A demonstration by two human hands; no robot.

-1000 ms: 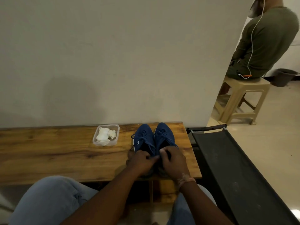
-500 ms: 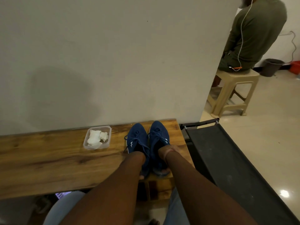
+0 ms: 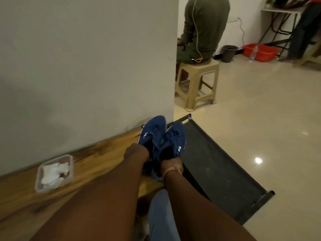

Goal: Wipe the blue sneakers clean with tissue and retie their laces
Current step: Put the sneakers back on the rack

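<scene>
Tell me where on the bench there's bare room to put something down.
Bare wood shows on the bench between the tissue tub and the left forearm, and along the wall behind the tub. The far right end is crowded: both sneakers sit there with the left hand and right hand at their heels.

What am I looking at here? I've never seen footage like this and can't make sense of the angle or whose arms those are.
There is no machine: a person wears a camera on their head, tilted, looking down their own forearms. The left hand and right hand reach to the heel ends of two blue sneakers at the end of a wooden bench against a wall. The fingers are hidden, so I cannot tell whether they grip the shoes. Further left on the bench sits a clear plastic tub holding crumpled white tissue. Right of the bench is a black frame. Behind, another person sits on a beige stool.
</scene>
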